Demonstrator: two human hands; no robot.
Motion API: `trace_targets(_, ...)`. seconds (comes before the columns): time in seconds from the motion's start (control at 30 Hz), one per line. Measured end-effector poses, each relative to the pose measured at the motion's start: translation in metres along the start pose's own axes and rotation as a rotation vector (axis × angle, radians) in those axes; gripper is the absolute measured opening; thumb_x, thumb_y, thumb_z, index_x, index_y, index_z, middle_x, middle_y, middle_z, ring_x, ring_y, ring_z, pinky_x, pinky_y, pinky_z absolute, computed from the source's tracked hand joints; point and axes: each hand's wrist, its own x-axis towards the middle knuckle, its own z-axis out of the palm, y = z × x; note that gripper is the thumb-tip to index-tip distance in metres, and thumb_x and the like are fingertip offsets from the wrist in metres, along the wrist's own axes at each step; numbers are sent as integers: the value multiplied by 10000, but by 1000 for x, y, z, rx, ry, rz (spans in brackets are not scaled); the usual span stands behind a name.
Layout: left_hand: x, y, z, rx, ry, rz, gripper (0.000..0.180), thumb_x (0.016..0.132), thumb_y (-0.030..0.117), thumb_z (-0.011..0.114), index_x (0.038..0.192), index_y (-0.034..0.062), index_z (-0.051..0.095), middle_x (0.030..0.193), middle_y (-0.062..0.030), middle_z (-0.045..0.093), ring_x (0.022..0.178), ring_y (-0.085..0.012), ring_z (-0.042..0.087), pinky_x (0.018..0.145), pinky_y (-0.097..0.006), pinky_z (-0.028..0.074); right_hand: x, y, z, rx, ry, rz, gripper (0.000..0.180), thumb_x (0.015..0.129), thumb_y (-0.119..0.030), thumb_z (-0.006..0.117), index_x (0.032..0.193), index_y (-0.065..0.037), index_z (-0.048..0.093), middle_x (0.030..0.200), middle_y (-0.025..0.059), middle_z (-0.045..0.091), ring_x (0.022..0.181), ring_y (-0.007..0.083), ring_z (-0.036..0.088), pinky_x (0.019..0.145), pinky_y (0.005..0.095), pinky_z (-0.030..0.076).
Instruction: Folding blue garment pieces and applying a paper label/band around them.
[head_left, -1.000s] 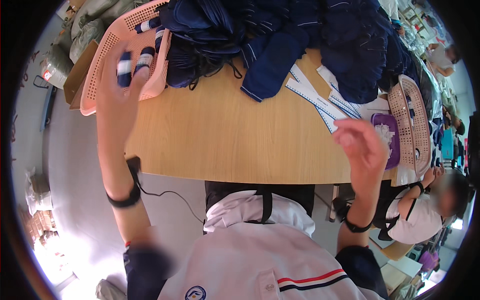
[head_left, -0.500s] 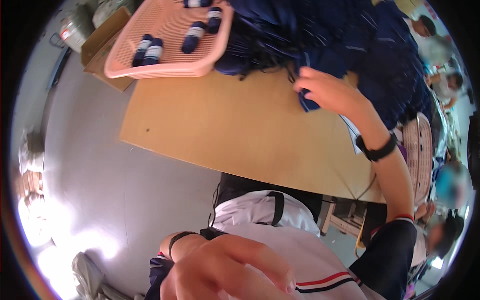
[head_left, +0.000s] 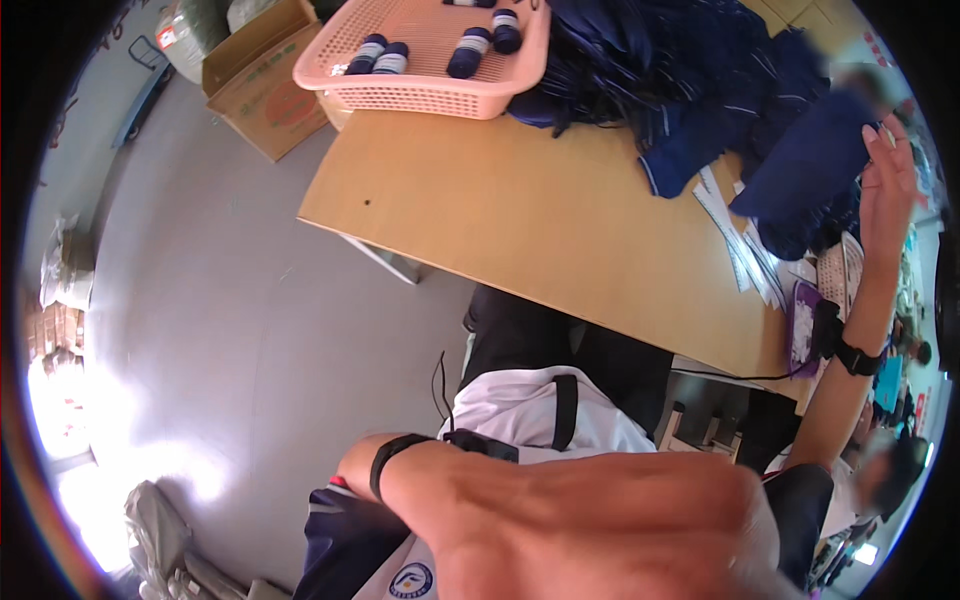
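Note:
My right hand (head_left: pixel 886 175) is raised at the far right edge of the wooden table (head_left: pixel 520 220). Its fingers point up against a navy garment (head_left: pixel 805 175), which hangs blurred just left of the palm and seems to be held at its edge. A heap of navy garments (head_left: pixel 680 70) lies behind it on the table. My left hand (head_left: pixel 610 530) is very close to the camera at the bottom, showing only its back. Its fingers are out of view. Each wrist carries a black band.
A pink basket (head_left: pixel 440 90) holding several dark rolls with white bands stands at the table's far left corner. A cardboard box (head_left: pixel 265 85) sits on the grey floor beside it. White paper strips (head_left: pixel 740 250) and a purple item (head_left: pixel 805 320) lie at the right. Another person (head_left: pixel 880 480) sits lower right.
My right hand has swung from the garment heap to the far right, and a navy piece has come away with it. My left hand has risen closer to the camera. The view has tilted left.

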Motion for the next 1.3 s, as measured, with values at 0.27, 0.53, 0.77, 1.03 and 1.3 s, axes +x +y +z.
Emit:
trace_targets(0.27, -47, -5, 73, 76, 436, -127, 144, 1036, 276, 611, 1043, 140, 657, 1069, -61, 634, 856, -241, 666, 739, -339, 527, -90, 53, 18, -306, -305, 358, 482, 886, -118, 733, 1341, -72, 580, 1006, 11, 650, 788, 77, 582, 651, 220, 468)
trace_targets(0.53, 7, -134, -48, 1095, -862, 182, 387, 816, 76, 660, 1198, 28, 695, 1228, -73, 689, 1156, -294, 629, 971, -407, 513, -68, 101, 87, -334, -924, -191, 356, 914, -86, 708, 1261, -43, 642, 1226, 118, 692, 1062, 267, 678, 905, 352, 529)
trace_targets(0.77, 28, -207, -75, 1584, -1095, -36, 645, 875, 294, 721, 1448, 71, 529, 1555, -90, 465, 1463, -271, 395, 1210, -438, 316, -60, 160, 132, -618, -1172, -755, 199, 859, -104, 730, 1046, -71, 672, 997, 55, 649, 1038, 241, 609, 910, 359, 487)
trace_targets(1.03, 82, -177, -70, 1299, -986, -255, 719, 853, 240, 763, 1481, 41, 477, 1572, -173, 428, 1468, -336, 392, 1212, -443, 305, -16, 87, 73, -505, -811, -744, 160, 854, -133, 764, 940, -58, 652, 884, 55, 599, 945, 259, 595, 872, 343, 476)
trace_targets(1.3, 124, -168, -9, 854, -363, -28, 633, 914, 96, 737, 1467, -21, 452, 1477, -138, 511, 1338, -228, 518, 1105, -392, 413, -59, 12, 64, -19, -297, -244, 125, 888, -118, 725, 931, -74, 617, 855, 125, 649, 818, 353, 629, 725, 427, 483)
